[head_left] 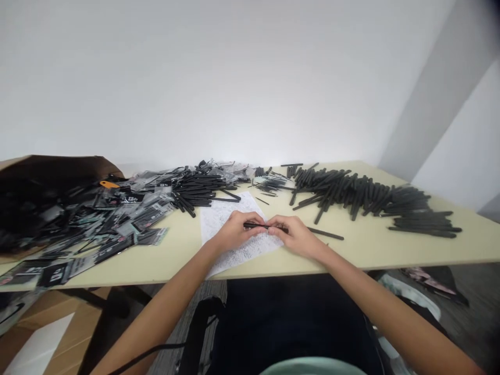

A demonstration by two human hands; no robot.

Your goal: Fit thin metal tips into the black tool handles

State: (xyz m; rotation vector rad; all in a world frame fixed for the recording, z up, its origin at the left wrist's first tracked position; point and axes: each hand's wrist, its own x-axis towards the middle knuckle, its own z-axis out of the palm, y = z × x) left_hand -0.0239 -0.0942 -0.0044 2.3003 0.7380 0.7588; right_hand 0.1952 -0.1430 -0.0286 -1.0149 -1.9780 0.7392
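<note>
Above a white printed sheet [219, 224] on the pale yellow table, my left hand [238, 229] and my right hand [291, 233] meet almost fingertip to fingertip. Between them runs a thin black stick [253, 225], pinched by the fingers of both hands. Its far end is hidden in my right hand. Another black stick [326, 233] lies on the table just right of my right hand. Behind the sheet, to the left, is a pile of black sticks [199, 187].
Clear plastic packets [148, 216] with black cards cover the table's left part, beside an open box [78, 164] of dark items. Many black sticks [339, 190] lie in rows at the right. Thin small pieces [271, 182] lie behind the sheet. A cardboard box [84, 328] is below left.
</note>
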